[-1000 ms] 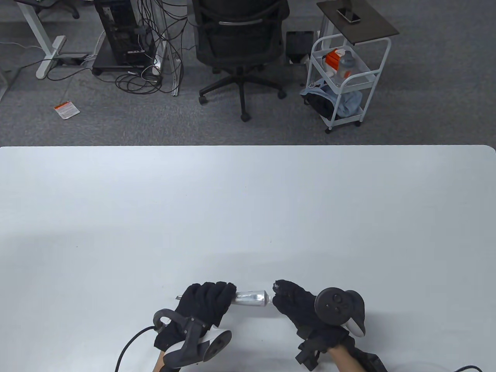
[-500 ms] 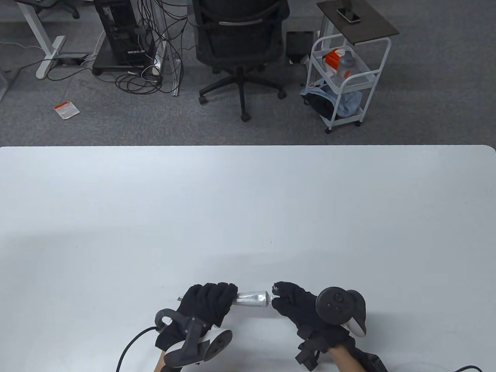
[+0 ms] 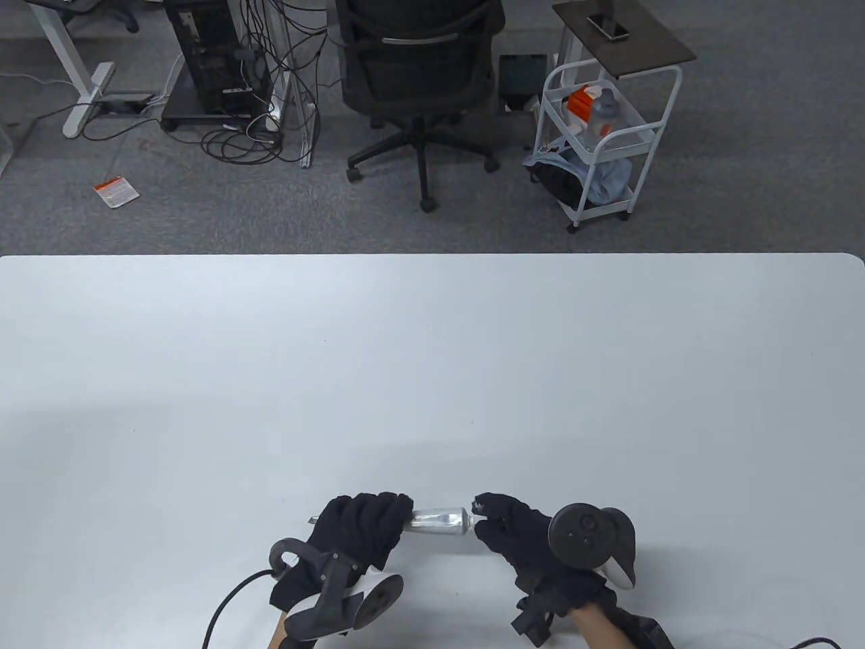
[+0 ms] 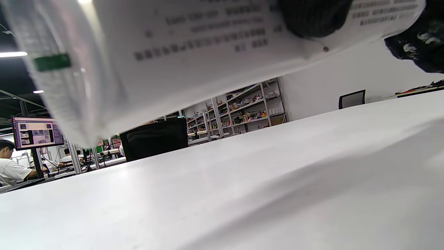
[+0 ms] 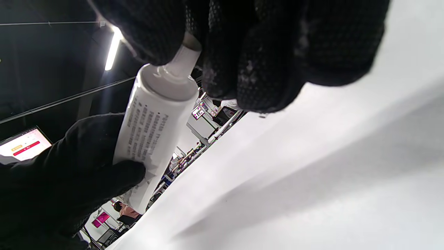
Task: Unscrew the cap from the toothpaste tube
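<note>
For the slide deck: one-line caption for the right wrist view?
Right hand pinches the cap end of the toothpaste tube while left hand grips its body.

The toothpaste tube [image 5: 149, 128] is carrying several lines of small dark print along its white side, showing in both wrist views [image 4: 194, 38], but the letters are blurring too much to be read. A green mark is sitting near its crimped end. No brand or number is coming through.

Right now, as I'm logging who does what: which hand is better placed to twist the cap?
The right hand. Its fingertips already close around the cap end of the toothpaste tube, hiding the cap itself, while the left hand grips the tube body, holding it above the table.
</note>
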Demonstrator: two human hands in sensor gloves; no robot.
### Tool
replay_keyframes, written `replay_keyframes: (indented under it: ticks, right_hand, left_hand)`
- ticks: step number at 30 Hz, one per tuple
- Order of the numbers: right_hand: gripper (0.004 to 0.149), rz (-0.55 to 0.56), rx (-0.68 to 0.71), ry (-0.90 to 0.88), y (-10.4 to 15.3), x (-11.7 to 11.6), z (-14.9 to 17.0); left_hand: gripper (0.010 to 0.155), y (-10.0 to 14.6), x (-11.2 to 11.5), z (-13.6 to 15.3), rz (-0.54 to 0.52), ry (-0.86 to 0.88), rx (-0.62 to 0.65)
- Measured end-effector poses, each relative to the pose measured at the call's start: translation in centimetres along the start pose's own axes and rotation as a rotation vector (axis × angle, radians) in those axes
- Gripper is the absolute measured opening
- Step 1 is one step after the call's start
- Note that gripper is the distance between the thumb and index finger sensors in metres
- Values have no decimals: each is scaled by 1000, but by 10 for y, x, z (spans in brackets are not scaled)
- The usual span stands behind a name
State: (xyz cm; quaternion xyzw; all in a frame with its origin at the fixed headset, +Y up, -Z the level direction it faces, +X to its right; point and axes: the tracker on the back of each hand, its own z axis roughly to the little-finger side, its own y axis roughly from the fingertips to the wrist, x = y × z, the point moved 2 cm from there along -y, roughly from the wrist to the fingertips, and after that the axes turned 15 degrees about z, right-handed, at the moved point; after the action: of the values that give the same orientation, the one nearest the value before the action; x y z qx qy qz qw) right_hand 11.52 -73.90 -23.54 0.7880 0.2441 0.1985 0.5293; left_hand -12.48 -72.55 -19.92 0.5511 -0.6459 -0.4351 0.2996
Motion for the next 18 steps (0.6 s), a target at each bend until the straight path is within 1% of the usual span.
replay_keyframes:
  ticks: [4,7,10,14,18]
  right_hand:
    - [71,12,-13,5,1,2,2]
    - [73,5,-50,-8,1,3,7]
    - [66,19,-88,-33,1,4,10]
    - [50,14,-81,-29,0,2,7]
    - [46,17,-36,-38,0,3,3]
  left_hand:
    - [49,1,-1,0,-8,-5,-3]
    - [49,1,-1,0,-15,-1,-5]
    - [49,1,-1,0,-19,-4,-5]
    - [49,1,-1,-1,-19,-2,4]
    - [49,1,-1,-2,-14,-7,5]
